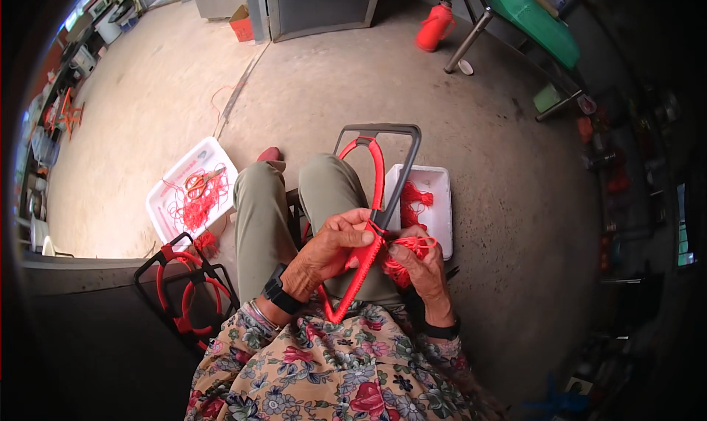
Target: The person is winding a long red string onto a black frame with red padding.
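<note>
A black frame (402,178) with a red-wrapped ring (378,169) inside it rests over my lap, tilted up past my knees. Its near part is tightly covered in red cord, forming a wrapped edge (355,290). My left hand (335,246) is closed on this red-wrapped frame, thumb on top near the spot where black bar meets red. Close beside it, my right hand (426,274) grips a loose bundle of red cord (398,272). Exactly where the cord passes round the bar is hidden by my fingers.
A white tray (158,207) at left holds tangled red cord and scissors (196,188). Another white tray (442,200) with red cord stands right of my knee. More red-wrapped black frames (184,292) lean at lower left. Farther off are a red thermos (434,29) and a green-topped table (534,25).
</note>
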`<state>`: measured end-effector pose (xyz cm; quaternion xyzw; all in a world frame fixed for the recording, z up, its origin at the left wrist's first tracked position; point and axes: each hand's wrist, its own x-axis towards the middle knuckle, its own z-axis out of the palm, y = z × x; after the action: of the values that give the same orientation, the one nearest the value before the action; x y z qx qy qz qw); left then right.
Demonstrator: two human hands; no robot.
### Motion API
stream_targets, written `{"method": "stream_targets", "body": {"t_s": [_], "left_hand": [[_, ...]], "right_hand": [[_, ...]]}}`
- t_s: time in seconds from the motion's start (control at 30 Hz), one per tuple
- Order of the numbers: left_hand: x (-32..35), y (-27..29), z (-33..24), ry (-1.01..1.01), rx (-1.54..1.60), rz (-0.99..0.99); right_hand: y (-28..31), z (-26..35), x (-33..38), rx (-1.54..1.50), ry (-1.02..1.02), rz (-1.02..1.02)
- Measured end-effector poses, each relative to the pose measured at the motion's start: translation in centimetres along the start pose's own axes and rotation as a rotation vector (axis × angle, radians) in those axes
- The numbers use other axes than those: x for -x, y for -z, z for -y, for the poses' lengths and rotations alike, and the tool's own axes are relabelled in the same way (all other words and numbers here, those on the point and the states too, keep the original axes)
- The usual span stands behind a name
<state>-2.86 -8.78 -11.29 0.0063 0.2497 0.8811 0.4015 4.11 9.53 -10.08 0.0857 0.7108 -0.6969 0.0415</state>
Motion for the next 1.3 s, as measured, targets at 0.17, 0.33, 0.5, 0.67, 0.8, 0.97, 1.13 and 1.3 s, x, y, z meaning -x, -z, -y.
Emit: {"method": "stream_targets", "body": {"t_s": [0.17,0.33,0.5,0.67,0.8,0.97,1.13,1.3], "left_hand": [[0.4,-0.5,-0.2,0.027,-0.085,0.029],[0.3,-0.8,0.0,0.042,-0.138,-0.016],[0.1,-0.5,0.6,0.036,-0.136,0.003],[0.3,0.0,1.6,-0.036,-0.205,-0.015],[1.6,-2.4,0.1,-0.528,-0.968,-0.103],[2.1,-4.3,0.0,-0.833,-1.408,0.045],[1.6,-3.6,0.1,-0.781,-1.163,-0.235],[1.0,-2.7,0.5,-0.556,-0.588,-0.378]], "right_hand": [[0.1,1.6,2.2,-0.056,-0.041,-0.064],[-0.9,6.6,4.0,-0.539,0.185,0.053],[-4.5,10.0,4.3,-0.261,-0.02,0.433],[-5.7,9.6,3.0,0.061,0.335,0.422],[-3.6,9.9,4.1,-0.255,0.239,0.268],[-0.6,10.4,3.4,-0.263,0.232,0.115],[5.4,10.9,1.5,-0.246,0.209,0.072],[12.8,3.2,-0.5,0.937,0.389,-0.458]]}}
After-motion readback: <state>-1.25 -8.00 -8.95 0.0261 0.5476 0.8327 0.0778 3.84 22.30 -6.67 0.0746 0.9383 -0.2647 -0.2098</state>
